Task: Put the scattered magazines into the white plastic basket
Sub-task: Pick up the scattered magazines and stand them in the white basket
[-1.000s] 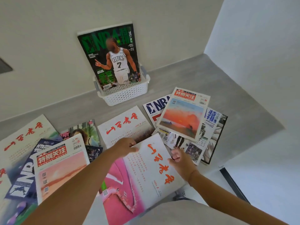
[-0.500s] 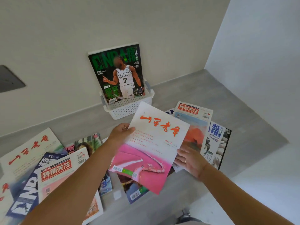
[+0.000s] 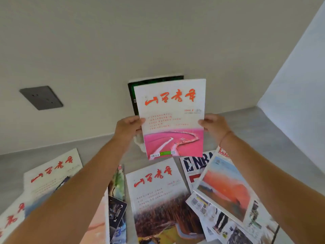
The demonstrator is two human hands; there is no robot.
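Note:
I hold a white magazine with red calligraphy and a pink landscape [image 3: 171, 118] upright in front of me. My left hand [image 3: 129, 127] grips its left edge and my right hand [image 3: 213, 125] grips its right edge. It hangs in front of the white plastic basket [image 3: 139, 143], of which only a small piece shows below my left hand. A green and black magazine [image 3: 135, 92] stands in the basket behind it, mostly hidden. Several more magazines lie scattered on the grey floor, among them a similar white one [image 3: 158, 194] and an orange sunset one [image 3: 225, 187].
The basket stands against a cream wall [image 3: 158, 41]. A dark grey wall socket [image 3: 41, 97] is at the left. A white panel [image 3: 299, 81] closes the right side. An NBA magazine [image 3: 197, 164] and more copies [image 3: 51, 171] cover the floor near me.
Both hands lifted the pink magazine from the floor pile, turned it upright and carried it forward until it covers the basket and most of the green magazine.

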